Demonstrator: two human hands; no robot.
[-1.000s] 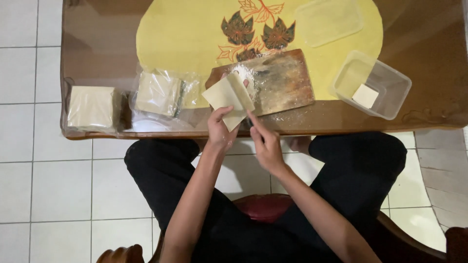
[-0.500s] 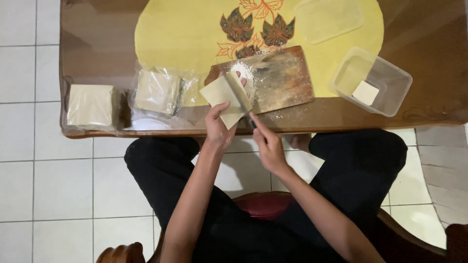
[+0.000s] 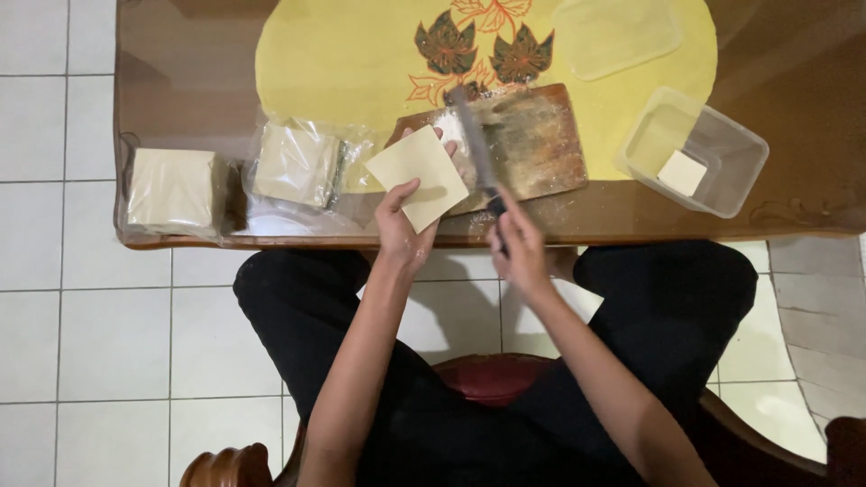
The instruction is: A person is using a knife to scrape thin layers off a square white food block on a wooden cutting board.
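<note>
Glossy table (image 3: 180, 54), floured board (image 3: 541, 144) — thin square wrapper (image 3: 417, 176)

A home dining spot used for kitchen prep

A glass-topped wooden desk (image 3: 180, 54) stands on a pale tiled floor (image 3: 81, 343), with a yellow placemat (image 3: 361, 63) printed with leaves under the glass. On the desk lie a floured wooden cutting board (image 3: 532, 135), plastic-wrapped stacks of square dough sheets (image 3: 298, 164), and a clear plastic food container (image 3: 713, 149). The person sits on a carved wooden chair with a red cushion (image 3: 492, 374): household furniture, not a commercial kitchen's fittings.
</note>
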